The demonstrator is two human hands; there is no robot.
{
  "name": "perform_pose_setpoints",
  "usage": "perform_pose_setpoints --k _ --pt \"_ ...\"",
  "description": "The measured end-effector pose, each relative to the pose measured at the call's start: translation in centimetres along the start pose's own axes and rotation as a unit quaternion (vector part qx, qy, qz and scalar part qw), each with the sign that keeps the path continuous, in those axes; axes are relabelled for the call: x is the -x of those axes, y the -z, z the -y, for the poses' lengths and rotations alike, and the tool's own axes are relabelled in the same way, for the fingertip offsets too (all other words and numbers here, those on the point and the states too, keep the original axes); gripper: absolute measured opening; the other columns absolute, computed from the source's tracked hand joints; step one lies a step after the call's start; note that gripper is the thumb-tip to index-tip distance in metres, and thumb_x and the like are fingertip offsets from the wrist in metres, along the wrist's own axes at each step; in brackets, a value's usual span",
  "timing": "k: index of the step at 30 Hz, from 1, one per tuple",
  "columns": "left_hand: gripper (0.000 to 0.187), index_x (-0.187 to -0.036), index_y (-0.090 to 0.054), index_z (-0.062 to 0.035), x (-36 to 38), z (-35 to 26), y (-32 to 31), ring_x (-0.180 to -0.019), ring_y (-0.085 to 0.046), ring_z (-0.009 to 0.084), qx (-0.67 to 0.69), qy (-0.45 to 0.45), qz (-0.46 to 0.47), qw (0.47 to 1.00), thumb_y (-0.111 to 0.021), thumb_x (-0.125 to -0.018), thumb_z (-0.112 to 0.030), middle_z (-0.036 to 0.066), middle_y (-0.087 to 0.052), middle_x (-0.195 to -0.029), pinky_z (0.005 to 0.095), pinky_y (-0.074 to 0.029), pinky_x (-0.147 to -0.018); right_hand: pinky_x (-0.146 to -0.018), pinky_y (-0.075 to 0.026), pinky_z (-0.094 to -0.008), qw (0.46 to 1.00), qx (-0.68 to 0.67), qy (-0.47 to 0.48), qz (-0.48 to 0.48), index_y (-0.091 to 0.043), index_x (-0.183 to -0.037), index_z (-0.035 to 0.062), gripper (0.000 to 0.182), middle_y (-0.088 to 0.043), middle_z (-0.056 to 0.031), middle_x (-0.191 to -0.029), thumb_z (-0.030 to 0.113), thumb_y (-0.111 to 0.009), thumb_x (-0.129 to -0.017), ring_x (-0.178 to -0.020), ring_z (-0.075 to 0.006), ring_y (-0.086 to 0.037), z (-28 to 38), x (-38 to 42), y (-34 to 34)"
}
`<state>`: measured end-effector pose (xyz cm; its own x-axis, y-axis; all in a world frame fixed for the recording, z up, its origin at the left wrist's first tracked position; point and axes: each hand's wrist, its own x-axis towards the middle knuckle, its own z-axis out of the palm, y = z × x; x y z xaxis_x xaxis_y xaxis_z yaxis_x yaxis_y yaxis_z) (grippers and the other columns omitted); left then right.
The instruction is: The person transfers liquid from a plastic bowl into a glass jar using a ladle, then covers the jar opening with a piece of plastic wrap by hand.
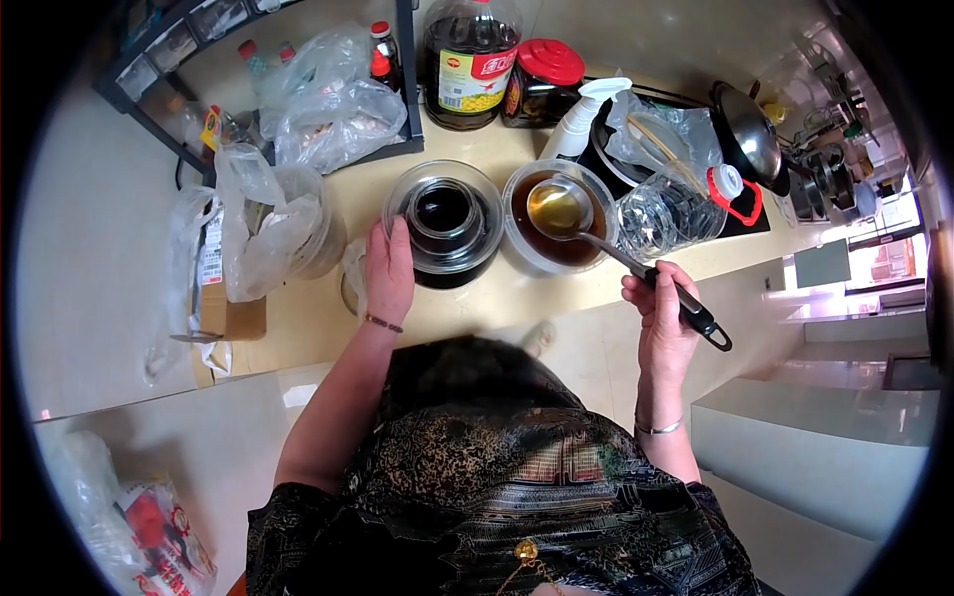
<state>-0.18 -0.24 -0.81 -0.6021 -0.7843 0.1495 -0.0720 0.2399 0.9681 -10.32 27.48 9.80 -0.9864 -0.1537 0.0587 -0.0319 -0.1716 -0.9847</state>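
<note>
My right hand (664, 308) is closed round the black handle of a ladle (618, 255). The ladle's bowl holds amber liquid and is over a round clear tub (524, 250) of brown liquid. My left hand (390, 266) rests against the left side of a glass vessel (399, 186), fingers together along its wall; whether it grips the vessel is unclear. Inside the vessel's rim is a smaller round glass opening (444, 209) with dark contents.
Behind stand a large dark bottle (471, 79), a red-lidded jar (549, 70) and a white spray bottle (581, 119). A clear plastic bottle (676, 212) lies right of the tub. Plastic bags (248, 214) and a shelf rack (409, 89) are at left.
</note>
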Motion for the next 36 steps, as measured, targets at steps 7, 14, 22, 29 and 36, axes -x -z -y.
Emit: perform_pose_setpoints --k 7,14,22,29,36 --pt "0.042 -0.11 -0.053 0.0012 0.0 0.3 -0.1 -0.103 -0.052 0.0311 -0.004 0.009 -0.008 1.0 -0.041 -0.097 -0.037 0.019 -0.056 -0.108 0.0363 -0.039 -0.09 -0.072 -0.056 -0.0325 0.999 -0.025 0.019 0.015 -0.053 -0.11 -0.0012 0.024 -0.065 -0.0155 -0.09 0.016 -0.054 -0.093 -0.077 -0.0225 -0.067 2.4 -0.7 0.0" --pt "0.043 -0.11 -0.053 -0.0001 0.0 0.5 0.0 -0.103 -0.052 0.0319 -0.005 0.008 -0.004 1.0 -0.041 -0.097 -0.039 0.019 -0.056 -0.108 0.0366 -0.039 -0.09 -0.069 -0.056 -0.0318 0.995 -0.058 0.006 0.082 -0.056 -0.107 -0.0007 0.022 -0.064 -0.014 -0.088 0.016 -0.056 -0.093 -0.076 -0.0234 -0.067 5.2 -1.4 -2.0" --pt "0.046 -0.115 -0.052 -0.0009 0.2 0.2 0.0 -0.107 -0.05 0.0332 -0.016 0.027 -0.011 0.999 -0.041 -0.096 -0.041 0.019 -0.055 -0.114 0.0373 -0.037 -0.094 -0.069 -0.056 -0.032 0.986 -0.059 -0.01 0.153 -0.055 -0.109 -0.002 0.023 -0.063 -0.0131 -0.088 0.014 -0.055 -0.092 -0.076 -0.024 -0.067 6.0 -1.5 -5.3" --pt "0.045 -0.114 -0.053 -0.0008 0.1 -0.1 0.0 -0.108 -0.049 0.0337 -0.017 0.019 -0.011 1.0 -0.041 -0.096 -0.04 0.019 -0.055 -0.113 0.0382 -0.036 -0.095 -0.073 -0.055 -0.0308 0.98 -0.011 0.004 0.201 -0.055 -0.109 -0.0034 0.024 -0.066 -0.0157 -0.086 0.013 -0.056 -0.092 -0.078 -0.021 -0.067 6.6 -0.9 -6.7" --pt "0.043 -0.111 -0.054 0.0 0.1 -0.1 -0.1 -0.107 -0.048 0.0347 -0.024 0.009 -0.01 1.0 -0.04 -0.096 -0.038 0.019 -0.055 -0.111 0.0392 -0.036 -0.095 -0.074 -0.054 -0.029 0.976 0.02 0.024 0.217 -0.055 -0.109 -0.0036 0.023 -0.066 -0.0151 -0.086 0.012 -0.057 -0.091 -0.078 -0.0191 -0.067 7.2 -0.4 -7.4"
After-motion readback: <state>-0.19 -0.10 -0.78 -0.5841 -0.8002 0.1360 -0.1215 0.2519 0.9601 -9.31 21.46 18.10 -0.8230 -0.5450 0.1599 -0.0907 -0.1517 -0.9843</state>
